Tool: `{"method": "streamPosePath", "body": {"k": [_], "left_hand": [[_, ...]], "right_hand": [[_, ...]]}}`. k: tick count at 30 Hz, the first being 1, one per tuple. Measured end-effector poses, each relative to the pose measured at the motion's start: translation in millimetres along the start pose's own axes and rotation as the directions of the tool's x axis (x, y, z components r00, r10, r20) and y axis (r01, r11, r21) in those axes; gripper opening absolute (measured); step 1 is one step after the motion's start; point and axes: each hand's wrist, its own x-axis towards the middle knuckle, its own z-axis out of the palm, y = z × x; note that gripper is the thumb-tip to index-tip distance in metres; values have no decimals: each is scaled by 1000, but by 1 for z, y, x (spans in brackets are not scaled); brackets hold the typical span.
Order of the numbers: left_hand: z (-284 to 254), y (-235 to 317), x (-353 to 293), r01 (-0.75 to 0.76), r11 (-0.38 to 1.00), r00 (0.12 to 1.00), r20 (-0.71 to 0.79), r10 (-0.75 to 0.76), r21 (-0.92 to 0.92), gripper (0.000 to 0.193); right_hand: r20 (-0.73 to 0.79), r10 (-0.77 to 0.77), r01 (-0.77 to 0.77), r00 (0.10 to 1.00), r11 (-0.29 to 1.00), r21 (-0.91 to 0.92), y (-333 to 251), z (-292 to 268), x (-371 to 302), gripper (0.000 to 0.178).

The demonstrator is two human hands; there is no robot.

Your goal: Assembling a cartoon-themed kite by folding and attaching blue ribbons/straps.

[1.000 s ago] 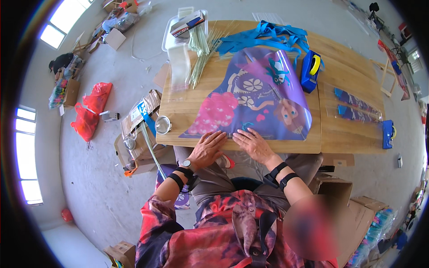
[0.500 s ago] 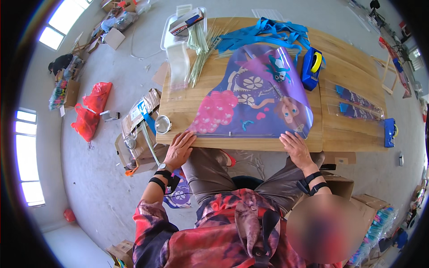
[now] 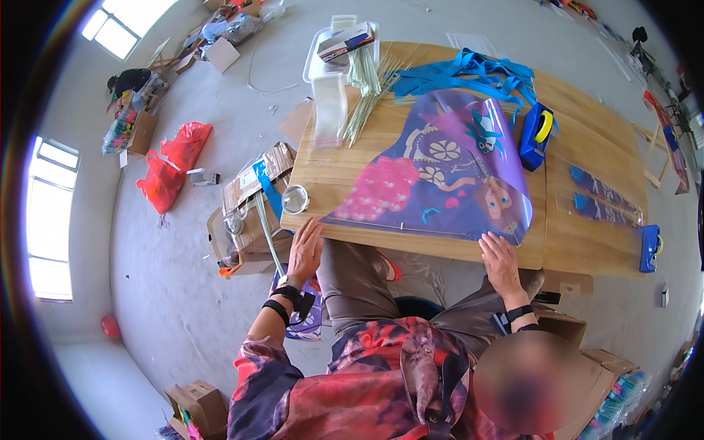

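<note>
On the floor at the left lie bright red plastic bags, with a small pale box beside them. Nearer the person, an open cardboard carton stands by the wooden surface, and a round metallic-rimmed container sits at the surface's left edge. Just below it is the left hand, open and empty, its fingers straight and close together; the fingertips reach the near edge of the surface, beside the pointed left corner of a printed sheet, and whether they touch the sheet cannot be told. At the far edge, a box resting over a white tray carries printed lettering on its side, with pale strips just below it. The glossy purple sheet lies across the middle of the surface, showing pink shapes, white flowers and a cartoon face, its right side curling up; a thin pale rod runs along its near edge. Blue straps are heaped beyond it. The right hand is also open, fingers extended, its tips at the sheet's near edge toward the right corner, gripping nothing. Farther right stand a blue tape dispenser with a yellow roll, clear-wrapped printed pieces and a second blue dispenser.
</note>
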Motion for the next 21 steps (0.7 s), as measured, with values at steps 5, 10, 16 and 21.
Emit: {"method": "streamPosePath", "body": {"k": [5, 10, 16, 21], "left_hand": [[-3, 17, 12, -71, 997, 993, 97, 67, 40, 46], [-1, 16, 20, -101, 991, 989, 114, 90, 90, 49], [24, 32, 28, -66, 988, 996, -47, 73, 137, 42], [70, 72, 63, -145, 989, 988, -52, 144, -2, 45]], "right_hand": [[-19, -50, 51, 999, 998, 25, -18, 18, 19, 45], [9, -38, 38, 999, 999, -29, -9, 13, 17, 47], [-27, -2, 1, 1000, 1000, -29, 4, 8, 13, 42], [-296, 209, -172, 932, 974, 146, 29, -14, 50, 23]]}}
